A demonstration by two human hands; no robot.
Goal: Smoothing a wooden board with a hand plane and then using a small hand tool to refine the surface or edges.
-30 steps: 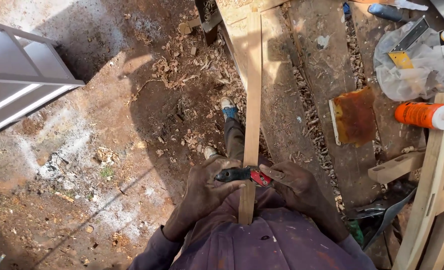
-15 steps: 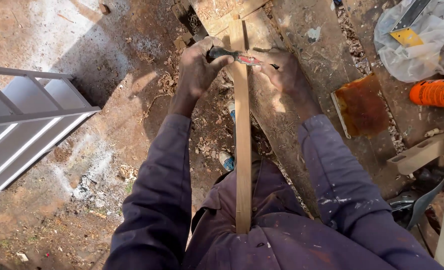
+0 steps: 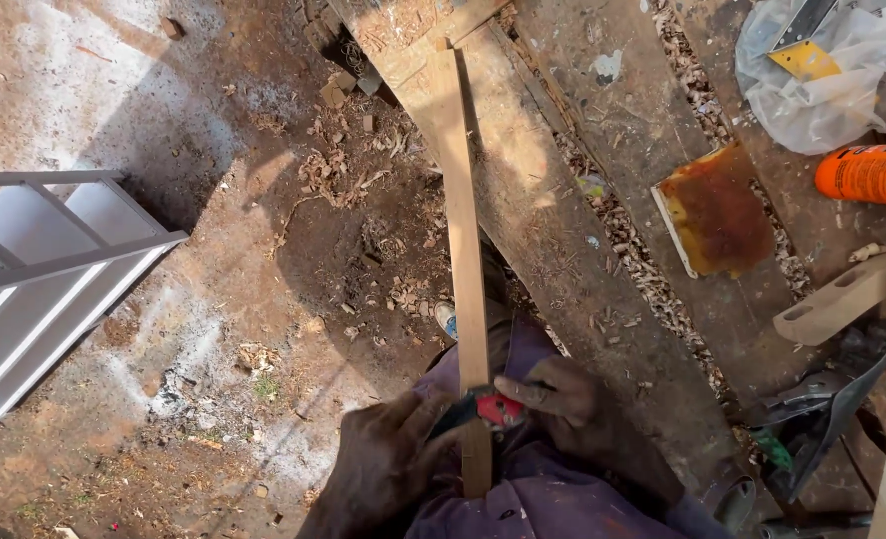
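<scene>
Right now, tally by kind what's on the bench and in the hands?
Hands: 2, left hand and right hand, both on the tool
Red and black hand tool: 1
Wooden strip: 1
Orange tube: 1
Clear plastic bag: 1
Rust-stained flat piece: 1
Total: 7

- The left hand sits low in the view, knuckles up, fingers curled and closed around the dark end of a small red-and-black hand tool, thumb reaching towards the middle of the grip.
- The right hand mirrors it from the other side, fingers bent, forefinger stretched onto the red part of the tool.
- Both hands meet at that grip, close against the body.
- Purple sleeves cover both forearms just behind the wrists.
</scene>
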